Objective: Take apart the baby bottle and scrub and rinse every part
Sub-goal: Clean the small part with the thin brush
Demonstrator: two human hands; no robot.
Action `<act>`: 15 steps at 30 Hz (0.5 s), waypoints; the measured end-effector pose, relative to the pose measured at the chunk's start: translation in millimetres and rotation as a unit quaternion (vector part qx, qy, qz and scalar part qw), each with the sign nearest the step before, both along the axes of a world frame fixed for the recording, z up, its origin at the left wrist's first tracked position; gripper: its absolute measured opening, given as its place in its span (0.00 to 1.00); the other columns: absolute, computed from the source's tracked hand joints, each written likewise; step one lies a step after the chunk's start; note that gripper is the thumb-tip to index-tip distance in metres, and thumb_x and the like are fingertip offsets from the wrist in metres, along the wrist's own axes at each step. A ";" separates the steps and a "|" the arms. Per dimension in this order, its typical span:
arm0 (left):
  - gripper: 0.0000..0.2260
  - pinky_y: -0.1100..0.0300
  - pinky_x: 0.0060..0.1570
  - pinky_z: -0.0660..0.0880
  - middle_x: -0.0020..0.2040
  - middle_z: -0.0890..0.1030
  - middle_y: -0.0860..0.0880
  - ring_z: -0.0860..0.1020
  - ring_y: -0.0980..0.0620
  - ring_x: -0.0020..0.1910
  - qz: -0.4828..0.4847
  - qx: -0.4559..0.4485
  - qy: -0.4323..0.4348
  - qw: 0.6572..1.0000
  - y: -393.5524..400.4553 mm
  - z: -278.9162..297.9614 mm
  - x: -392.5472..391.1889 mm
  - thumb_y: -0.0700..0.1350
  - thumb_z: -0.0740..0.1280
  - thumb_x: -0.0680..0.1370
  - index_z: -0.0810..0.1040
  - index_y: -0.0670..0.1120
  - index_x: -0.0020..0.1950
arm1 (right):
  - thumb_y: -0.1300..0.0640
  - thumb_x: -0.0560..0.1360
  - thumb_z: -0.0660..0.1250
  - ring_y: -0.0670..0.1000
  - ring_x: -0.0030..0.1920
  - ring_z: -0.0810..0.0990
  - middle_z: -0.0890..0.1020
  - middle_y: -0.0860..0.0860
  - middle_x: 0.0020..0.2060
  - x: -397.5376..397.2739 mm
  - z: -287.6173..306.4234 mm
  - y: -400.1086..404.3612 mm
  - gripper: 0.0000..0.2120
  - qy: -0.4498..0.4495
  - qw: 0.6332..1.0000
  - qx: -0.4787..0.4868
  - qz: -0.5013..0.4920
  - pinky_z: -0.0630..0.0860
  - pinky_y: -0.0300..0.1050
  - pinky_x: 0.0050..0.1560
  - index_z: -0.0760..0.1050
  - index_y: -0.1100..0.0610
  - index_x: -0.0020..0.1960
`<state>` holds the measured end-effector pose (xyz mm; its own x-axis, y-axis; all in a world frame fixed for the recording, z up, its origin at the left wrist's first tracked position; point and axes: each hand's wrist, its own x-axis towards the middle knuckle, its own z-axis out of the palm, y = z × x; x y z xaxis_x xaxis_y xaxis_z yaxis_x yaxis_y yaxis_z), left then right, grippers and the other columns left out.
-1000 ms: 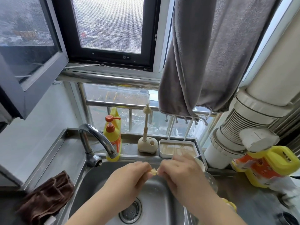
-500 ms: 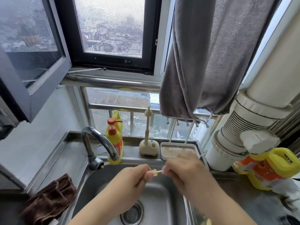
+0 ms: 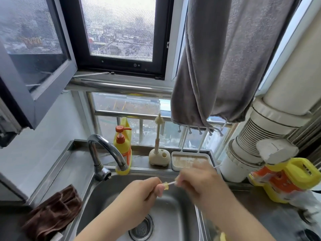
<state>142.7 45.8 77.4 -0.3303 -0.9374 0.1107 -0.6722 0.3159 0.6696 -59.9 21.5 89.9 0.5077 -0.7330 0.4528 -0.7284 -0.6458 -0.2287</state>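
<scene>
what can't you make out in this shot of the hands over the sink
Head view, the only one:
- Small yellowish bottle part: too small to identify; the left hand pinches and partly covers it.
- Thin white stick: its far end is hidden in the right hand's grip, itself motion-blurred.
- Yellow object at the bottom edge: cut off and blurred.
- Stainless steel sink: forearms cover much of the basin.

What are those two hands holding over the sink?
The left hand pinches a small yellow part. The right hand pinches a thin white stick by its right end.
</scene>
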 end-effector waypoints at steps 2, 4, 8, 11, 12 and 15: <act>0.13 0.67 0.32 0.65 0.31 0.72 0.69 0.70 0.63 0.31 0.013 -0.004 -0.005 1.000 0.2 2.8 0.8 0.57 0.53 0.79 0.68 0.53 0.39 | 0.65 0.62 0.72 0.43 0.36 0.69 0.75 0.44 0.30 -6.4 4.6 -4.4 0.12 -0.042 0.999 -0.001 -0.031 0.64 0.37 0.41 0.74 0.49 0.36; 0.15 0.66 0.33 0.65 0.31 0.73 0.67 0.70 0.62 0.31 0.006 -0.010 -0.001 1.000 -1.2 1.0 1.0 0.60 0.52 0.78 0.67 0.53 0.38 | 0.65 0.60 0.73 0.44 0.36 0.68 0.74 0.44 0.29 -0.5 4.0 0.6 0.13 -0.003 1.000 -0.017 -0.013 0.66 0.39 0.39 0.74 0.50 0.35; 0.21 0.60 0.33 0.64 0.30 0.73 0.61 0.67 0.57 0.30 -0.006 -0.001 -0.003 1.000 -1.5 -4.3 -1.5 0.64 0.47 0.74 0.71 0.51 0.42 | 0.64 0.62 0.72 0.42 0.36 0.67 0.74 0.43 0.29 -2.8 3.8 0.0 0.11 -0.019 1.000 -0.007 -0.006 0.62 0.34 0.40 0.74 0.50 0.35; 0.20 0.58 0.36 0.65 0.30 0.72 0.54 0.68 0.59 0.30 -0.014 -0.019 -0.016 1.000 -2.0 -6.0 -3.1 0.63 0.44 0.77 0.68 0.52 0.47 | 0.63 0.62 0.72 0.42 0.36 0.67 0.74 0.42 0.29 -2.0 5.9 -0.7 0.10 -0.027 0.999 -0.017 -0.020 0.60 0.33 0.40 0.75 0.50 0.35; 0.15 0.58 0.36 0.66 0.30 0.72 0.53 0.68 0.59 0.30 -0.019 -0.025 -0.009 0.999 -2.2 -6.5 -4.0 0.62 0.48 0.78 0.66 0.54 0.48 | 0.63 0.61 0.73 0.43 0.36 0.67 0.74 0.42 0.29 3.0 2.1 2.6 0.12 -0.011 1.000 -0.021 -0.006 0.60 0.34 0.39 0.74 0.50 0.35; 0.07 0.57 0.36 0.68 0.32 0.74 0.55 0.69 0.57 0.32 -0.044 -0.043 0.002 0.998 -1.2 -5.8 -3.3 0.56 0.57 0.76 0.59 0.58 0.48 | 0.62 0.62 0.72 0.42 0.35 0.68 0.74 0.41 0.29 4.0 0.4 4.7 0.09 -0.029 0.999 -0.014 -0.003 0.59 0.34 0.39 0.74 0.50 0.35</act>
<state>139.4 44.5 71.7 -0.4101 -0.8919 0.1905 -0.6368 0.4295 0.6403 -55.9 26.2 90.3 0.4760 -0.7217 0.5025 -0.7178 -0.6490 -0.2522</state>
